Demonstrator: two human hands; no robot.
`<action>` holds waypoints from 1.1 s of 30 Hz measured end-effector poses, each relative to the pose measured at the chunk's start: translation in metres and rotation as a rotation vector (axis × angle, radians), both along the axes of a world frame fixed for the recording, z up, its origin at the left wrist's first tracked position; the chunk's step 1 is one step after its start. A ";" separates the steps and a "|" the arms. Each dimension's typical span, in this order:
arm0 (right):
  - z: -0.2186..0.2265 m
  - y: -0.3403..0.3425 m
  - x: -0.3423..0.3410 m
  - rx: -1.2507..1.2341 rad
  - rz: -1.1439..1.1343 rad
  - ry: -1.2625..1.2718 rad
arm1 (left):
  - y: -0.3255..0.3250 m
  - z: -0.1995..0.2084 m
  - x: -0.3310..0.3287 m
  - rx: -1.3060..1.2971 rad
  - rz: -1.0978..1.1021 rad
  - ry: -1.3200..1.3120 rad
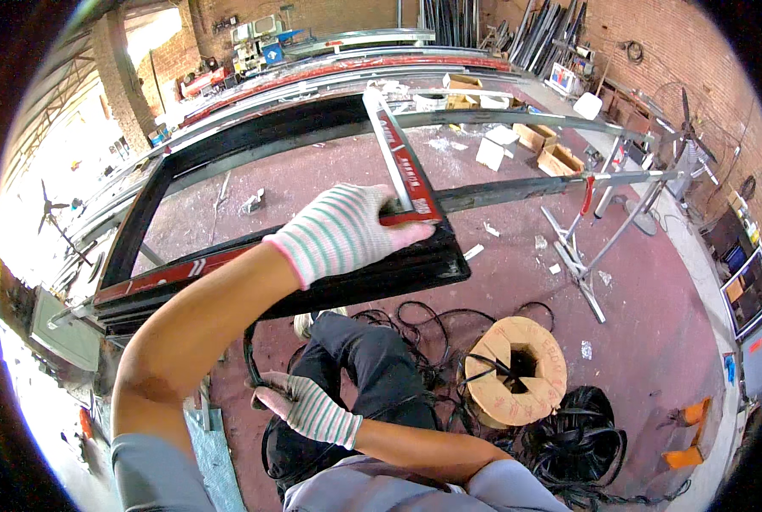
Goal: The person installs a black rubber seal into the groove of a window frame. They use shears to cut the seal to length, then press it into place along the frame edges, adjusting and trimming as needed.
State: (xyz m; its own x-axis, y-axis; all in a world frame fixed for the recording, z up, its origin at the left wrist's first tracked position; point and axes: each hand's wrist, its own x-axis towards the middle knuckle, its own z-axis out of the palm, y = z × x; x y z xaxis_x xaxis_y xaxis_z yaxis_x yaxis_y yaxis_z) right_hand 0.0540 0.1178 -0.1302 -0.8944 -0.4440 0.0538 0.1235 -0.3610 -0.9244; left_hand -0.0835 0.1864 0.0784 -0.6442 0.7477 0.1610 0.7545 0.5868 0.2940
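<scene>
A black rectangular window frame [372, 282] with red and white film on its faces rests across metal rails in front of me. My left hand [342, 226], in a white glove with green stripes, grips the frame near its right-hand corner, thumb along the red-filmed side and fingers curled over the inner edge. Lower down, beside my knee, my right hand [308, 410] wears a matching glove. It is closed around a black rubber strip [250, 354] that runs up towards the underside of the frame.
At my right, a cardboard reel [515, 367] stands near a coil of black strip [577, 435], with loose strands on the red floor. Metal stand legs [577, 264] hold the rails [517, 188]. Open cardboard boxes [560, 160] lie beyond, and long profiles are stacked at the back.
</scene>
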 end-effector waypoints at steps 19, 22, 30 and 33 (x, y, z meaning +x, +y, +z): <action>-0.001 -0.002 -0.018 -0.098 -0.021 -0.015 | -0.087 0.000 -0.002 -0.011 0.045 0.020; -0.006 -0.002 -0.021 -0.097 -0.055 0.010 | -0.083 -0.001 -0.004 -0.047 0.067 0.095; -0.005 0.004 -0.024 -0.139 -0.045 0.017 | -0.074 0.002 0.001 -0.116 0.218 0.125; -0.011 0.007 -0.023 -0.139 -0.069 -0.028 | -0.081 0.004 -0.001 -0.089 0.135 0.054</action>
State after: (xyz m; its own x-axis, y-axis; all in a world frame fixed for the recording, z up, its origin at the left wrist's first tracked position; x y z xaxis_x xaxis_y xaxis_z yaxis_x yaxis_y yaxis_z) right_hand 0.0310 0.1245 -0.1410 -0.9245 -0.3716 0.0854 0.1187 -0.4934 -0.8617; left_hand -0.0849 0.1055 0.0825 -0.7319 0.6679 0.1350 0.6805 0.7058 0.1971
